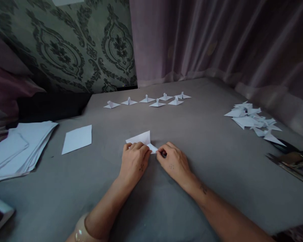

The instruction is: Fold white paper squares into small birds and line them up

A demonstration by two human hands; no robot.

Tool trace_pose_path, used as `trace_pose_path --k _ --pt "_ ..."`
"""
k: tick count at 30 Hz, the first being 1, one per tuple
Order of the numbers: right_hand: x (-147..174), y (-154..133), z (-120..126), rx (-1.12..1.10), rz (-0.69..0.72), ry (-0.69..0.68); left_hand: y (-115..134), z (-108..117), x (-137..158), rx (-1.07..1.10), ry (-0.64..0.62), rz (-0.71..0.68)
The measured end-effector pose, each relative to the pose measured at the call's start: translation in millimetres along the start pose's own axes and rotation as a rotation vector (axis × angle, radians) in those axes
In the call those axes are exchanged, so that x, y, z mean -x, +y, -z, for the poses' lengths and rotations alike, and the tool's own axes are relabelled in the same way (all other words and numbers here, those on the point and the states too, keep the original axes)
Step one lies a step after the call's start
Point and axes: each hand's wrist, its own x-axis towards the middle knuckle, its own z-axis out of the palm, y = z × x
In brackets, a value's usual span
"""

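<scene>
Nearest the camera in the head view, a pale bangle [82,231] circles the left forearm [111,198]. Over the grey surface [192,127], the left hand [135,157] grips a folded white paper [141,137] by its near edge; the right hand [173,163] pinches its right corner. Folded figures [146,99] stand beyond.

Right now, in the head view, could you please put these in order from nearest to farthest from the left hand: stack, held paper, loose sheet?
1. Held paper: touching the left hand.
2. Loose sheet: to the hand's left.
3. Stack: farther left, at the picture's edge.
</scene>
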Motion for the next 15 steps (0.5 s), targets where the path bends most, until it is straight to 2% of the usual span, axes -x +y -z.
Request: trace_pose_path --k 4,7,15 --pt "-3 13 9 -0.202 0.023 -0.056 -3 -2 0 0.000 0.016 -0.029" --pt "-1 22 17 -0.292 0.017 -0.032 -4 -4 0 -0.013 0.036 -0.043" --pt "9 12 18 -0.150 0.134 -0.072 -2 -4 2 -0.021 0.046 -0.042"
